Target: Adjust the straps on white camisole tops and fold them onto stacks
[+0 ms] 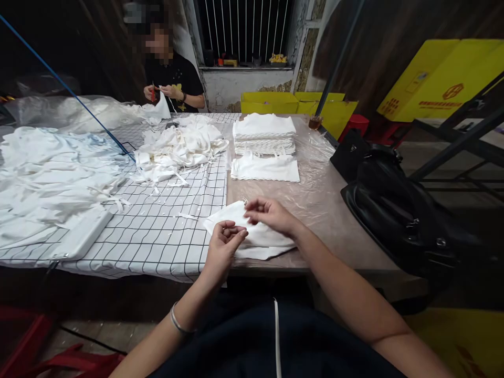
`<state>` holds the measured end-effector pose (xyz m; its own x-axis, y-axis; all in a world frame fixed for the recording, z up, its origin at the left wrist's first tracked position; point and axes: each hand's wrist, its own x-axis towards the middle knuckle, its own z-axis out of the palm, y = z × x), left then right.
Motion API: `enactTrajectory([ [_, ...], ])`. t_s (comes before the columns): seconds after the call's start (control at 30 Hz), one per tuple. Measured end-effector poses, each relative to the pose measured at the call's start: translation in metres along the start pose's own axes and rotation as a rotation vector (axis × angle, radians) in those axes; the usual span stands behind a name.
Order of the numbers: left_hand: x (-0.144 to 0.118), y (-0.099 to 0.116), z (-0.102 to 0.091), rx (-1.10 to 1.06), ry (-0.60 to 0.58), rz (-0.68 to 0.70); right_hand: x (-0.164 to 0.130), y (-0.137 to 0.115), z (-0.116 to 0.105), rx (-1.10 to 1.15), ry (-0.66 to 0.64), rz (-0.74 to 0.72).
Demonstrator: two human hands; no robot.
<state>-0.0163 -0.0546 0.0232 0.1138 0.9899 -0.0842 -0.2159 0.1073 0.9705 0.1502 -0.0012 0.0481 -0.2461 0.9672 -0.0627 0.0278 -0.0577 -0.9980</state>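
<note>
A white cloth piece (262, 239), looking like a folded garment, lies on the table edge in front of me. Over its left part is my left hand (225, 242), fingers curled and thumb tip near the fingertips. My right hand (271, 215) hovers above its upper edge, thumb and fingers drawn together. Whatever either hand pinches, perhaps a thread, is too small to make out. Just beyond lies a flat white garment (264, 168) with a wavy hem, in front of a neat stack of white garments (263, 134).
Loose white garments (179, 149) and a larger heap (51, 178) cover the left, on a checked cloth (169, 247). A black bag (401, 210) sits at the right edge. Across the table a person (173, 79) handles white cloth and a red tool. A glass (315, 122) stands near yellow boxes (270, 102).
</note>
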Motion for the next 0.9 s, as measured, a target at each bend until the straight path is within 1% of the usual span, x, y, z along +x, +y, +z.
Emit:
enactTrajectory([
  [0.03,-0.001,-0.003,-0.001,0.005,0.019,0.007,0.011,0.002,-0.006,-0.155,0.113,-0.028],
  [0.07,-0.004,-0.004,-0.001,0.034,-0.001,0.009,0.024,0.005,-0.011,-0.318,0.201,-0.038],
  [0.1,-0.007,-0.005,0.000,0.074,-0.051,0.006,0.037,0.007,-0.015,-0.463,0.243,-0.032],
  [0.13,-0.011,-0.006,0.002,0.116,-0.122,-0.005,0.051,0.009,-0.017,-0.568,0.239,-0.019],
  [0.2,-0.018,-0.010,0.008,0.187,-0.273,-0.035,0.077,0.010,-0.015,-0.725,0.124,0.006],
  [0.27,-0.023,-0.014,0.014,0.227,-0.388,-0.058,0.097,0.007,-0.008,-0.839,0.013,0.010],
  [0.33,-0.022,-0.018,0.015,0.215,-0.449,-0.093,0.109,0.000,-0.003,-0.938,-0.081,0.020],
  [0.37,-0.020,-0.019,0.015,0.193,-0.459,-0.120,0.112,-0.004,-0.003,-0.954,-0.106,0.019],
  [0.4,-0.017,-0.019,0.013,0.169,-0.452,-0.147,0.114,-0.008,-0.003,-0.945,-0.113,0.009],
  [0.47,-0.010,-0.016,0.010,0.129,-0.401,-0.187,0.116,-0.015,-0.003,-0.926,-0.134,-0.021],
  [0.53,-0.007,-0.010,0.009,0.118,-0.358,-0.186,0.114,-0.018,-0.001,-0.924,-0.188,-0.020],
  [0.6,-0.009,-0.003,0.009,0.131,-0.385,-0.159,0.111,-0.017,0.004,-0.935,-0.248,0.005],
  [0.67,-0.013,0.003,0.006,0.147,-0.433,-0.140,0.108,-0.019,0.006,-0.928,-0.256,0.009],
  [0.7,-0.016,0.005,0.002,0.150,-0.432,-0.138,0.106,-0.023,0.005,-0.913,-0.234,-0.004],
  [0.77,-0.018,0.009,-0.006,0.140,-0.373,-0.148,0.103,-0.038,-0.001,-0.883,-0.164,-0.040],
  [0.83,-0.014,0.015,-0.016,0.113,-0.281,-0.144,0.100,-0.065,-0.011,-0.824,-0.051,-0.072],
  [0.9,-0.006,0.026,-0.021,0.071,-0.208,-0.100,0.094,-0.101,-0.021,-0.667,0.038,-0.093],
])
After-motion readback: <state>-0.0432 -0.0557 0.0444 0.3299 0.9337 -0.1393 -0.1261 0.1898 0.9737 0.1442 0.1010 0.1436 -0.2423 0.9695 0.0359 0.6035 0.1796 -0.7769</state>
